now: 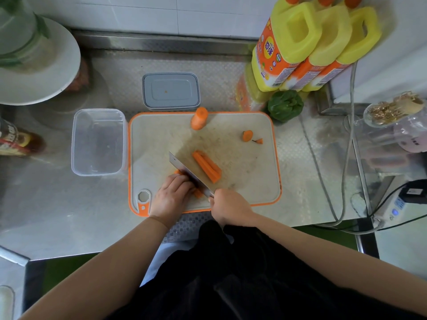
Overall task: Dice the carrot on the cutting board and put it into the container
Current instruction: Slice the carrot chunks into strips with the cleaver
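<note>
- Carrot strips (184, 175) are pinned to the cutting board (249, 181) under the curled fingers of the left hand (172, 195), near the board's front edge
- A cleaver (184, 170) is gripped by its handle in the right hand (227, 205); the blade is set against the left knuckles, its edge down on the pinned strips
- A bundle of cut carrot sticks (206, 166) is seen lying just right of the blade, in the middle of the board
- An uncut carrot chunk (199, 118) is stood upright at the board's far edge; a carrot end (247, 135) and a small tip piece (260, 141) are left near the far right corner
- The clear container (98, 142) is placed on the steel surface (57, 204), just beside the board's left edge, with no carrot in it
- A grey lid (171, 91) is laid beyond the board, a speck of carrot on it
- Three yellow bottles (307, 47) and a green vegetable (285, 105) are seen at the far right
</note>
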A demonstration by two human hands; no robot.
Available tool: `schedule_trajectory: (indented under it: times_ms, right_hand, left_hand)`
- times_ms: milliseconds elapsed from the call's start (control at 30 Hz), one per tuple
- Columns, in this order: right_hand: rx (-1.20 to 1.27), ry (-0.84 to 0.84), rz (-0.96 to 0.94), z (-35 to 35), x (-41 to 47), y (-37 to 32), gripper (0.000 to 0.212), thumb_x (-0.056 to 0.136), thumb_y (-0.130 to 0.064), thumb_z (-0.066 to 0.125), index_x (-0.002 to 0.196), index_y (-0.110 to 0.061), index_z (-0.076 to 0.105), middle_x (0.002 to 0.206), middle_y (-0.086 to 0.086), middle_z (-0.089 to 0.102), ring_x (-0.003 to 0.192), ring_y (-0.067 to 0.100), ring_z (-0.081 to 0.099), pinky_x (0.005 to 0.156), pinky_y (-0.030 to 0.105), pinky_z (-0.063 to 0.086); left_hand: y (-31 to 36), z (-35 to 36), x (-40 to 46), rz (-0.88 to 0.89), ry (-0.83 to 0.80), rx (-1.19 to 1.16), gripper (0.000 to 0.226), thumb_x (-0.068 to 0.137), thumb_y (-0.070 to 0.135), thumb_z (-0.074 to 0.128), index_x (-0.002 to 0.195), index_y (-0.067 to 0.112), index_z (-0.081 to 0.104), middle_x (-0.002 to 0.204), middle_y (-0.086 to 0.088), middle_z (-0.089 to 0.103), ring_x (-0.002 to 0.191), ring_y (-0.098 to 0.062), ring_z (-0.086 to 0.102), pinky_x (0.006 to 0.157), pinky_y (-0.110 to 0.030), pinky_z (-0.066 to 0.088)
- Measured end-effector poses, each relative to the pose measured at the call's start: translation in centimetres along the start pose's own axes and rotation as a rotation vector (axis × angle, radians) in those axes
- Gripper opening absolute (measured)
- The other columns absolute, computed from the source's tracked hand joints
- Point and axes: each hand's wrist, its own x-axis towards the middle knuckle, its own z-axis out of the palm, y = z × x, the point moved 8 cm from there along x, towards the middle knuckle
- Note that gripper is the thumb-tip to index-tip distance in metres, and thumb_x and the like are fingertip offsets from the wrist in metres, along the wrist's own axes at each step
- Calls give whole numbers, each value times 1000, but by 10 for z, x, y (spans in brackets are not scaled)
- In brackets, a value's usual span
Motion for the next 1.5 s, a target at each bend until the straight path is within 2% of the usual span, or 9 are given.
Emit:
schedule_trajectory:
  times_ms: [167,333,433,533,633,1000,1233,1367,1500]
  right_hand:
    - [1,73,14,14,4,3,33,102,-32,36,106,-5,55,102,15,64,96,32,62,76,40,48]
    - [62,54,34,8,9,12,35,101,-34,40,109,-4,56,110,17,63,104,34,59,82,38,44]
    - [102,30,29,4,10,15,37,101,-35,39,107,-3,56,108,17,63,102,34,58,78,35,42]
    - [77,32,11,5,5,12,37,102,-35,36,105,-4,55,106,16,63,100,33,59,76,36,41]
    - [61,47,18,4,1,10,36,102,-35,35,105,-5,54,106,15,63,99,33,59,76,37,43]
    - [23,59,-15,-1,-8,4,34,102,-33,35,103,-5,54,100,13,63,92,31,61,69,34,40]
    - [11,7,-43,-1,-1,-2,20,99,-23,42,84,-12,47,68,2,46,70,24,51,62,32,38]
    - [4,25,-21,3,6,-5,13,96,-17,46,84,-12,49,69,2,47,72,25,52,63,32,40]
    - [-4,16,10,12,10,-2,12,95,-16,48,83,-14,49,77,3,54,81,28,61,63,33,43]
  left_hand:
    - [1,0,1,-2,-10,-4,10,87,12,67,96,8,71,103,-6,65,100,-26,58,83,-37,53]
    - [4,-2,2,3,-17,29,18,79,5,72,95,11,67,103,-3,60,99,-24,55,84,-36,50]
    - [7,-6,3,1,-10,39,15,80,5,67,94,12,66,101,-3,60,97,-24,53,83,-35,49]
    - [8,-7,2,12,-10,47,14,86,9,57,96,11,65,103,-5,60,97,-25,54,78,-39,55]
    - [5,-5,1,0,-23,28,18,83,8,61,101,14,60,107,-1,56,97,-25,54,77,-40,56]
    - [5,-6,0,-1,-10,43,19,83,10,55,102,11,59,103,-9,61,98,-27,54,76,-40,56]
    - [-1,-5,0,-9,-19,3,18,83,7,58,100,9,63,105,-7,59,98,-27,56,79,-39,55]
    - [-3,-3,-1,-28,-28,4,18,80,0,66,97,6,68,103,-9,62,98,-26,56,82,-39,53]
    - [-2,-3,0,-36,-44,12,15,83,6,62,96,5,69,103,-9,63,99,-26,56,80,-38,55]
